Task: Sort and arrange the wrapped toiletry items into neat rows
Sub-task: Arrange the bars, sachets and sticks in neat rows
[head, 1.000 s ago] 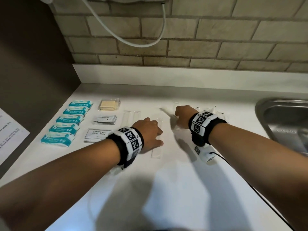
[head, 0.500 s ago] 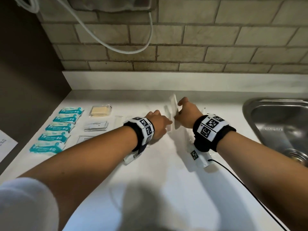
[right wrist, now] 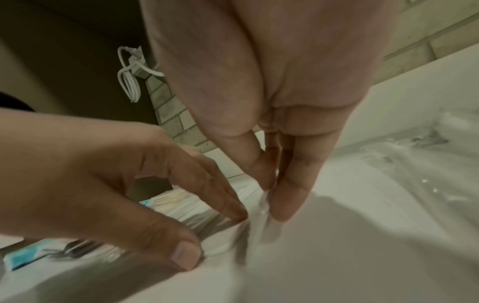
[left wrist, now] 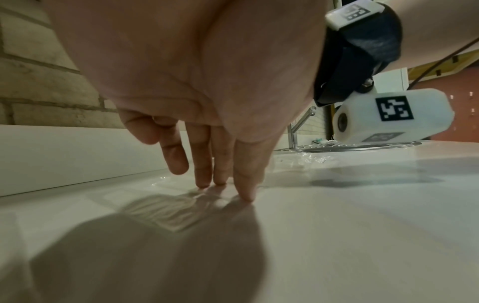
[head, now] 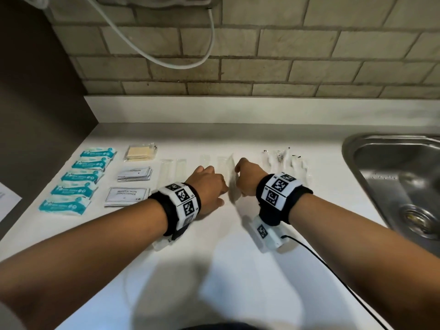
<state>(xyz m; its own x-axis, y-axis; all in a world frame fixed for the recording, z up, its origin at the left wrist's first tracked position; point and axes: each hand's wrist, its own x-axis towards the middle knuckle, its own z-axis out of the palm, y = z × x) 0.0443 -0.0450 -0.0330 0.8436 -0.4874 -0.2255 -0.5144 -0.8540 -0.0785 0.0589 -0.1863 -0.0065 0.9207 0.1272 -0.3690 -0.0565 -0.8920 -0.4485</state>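
Teal packets: five lay in a column at the far left of your counter.
Sachets: stacks sat just right of the teal column, below a yellow pack.
Clear sleeves: lay side by side, just left of your left hand.
Left hand: fingers were straight, tips pressing a clear wrapper flat on the counter.
Held wrapper: stood on edge between your hands, touching both.
Right hand: thumb and fingers pinched the held wrapper.
Loose wrapped items: lay beyond your right wrist.
Sink: far right.
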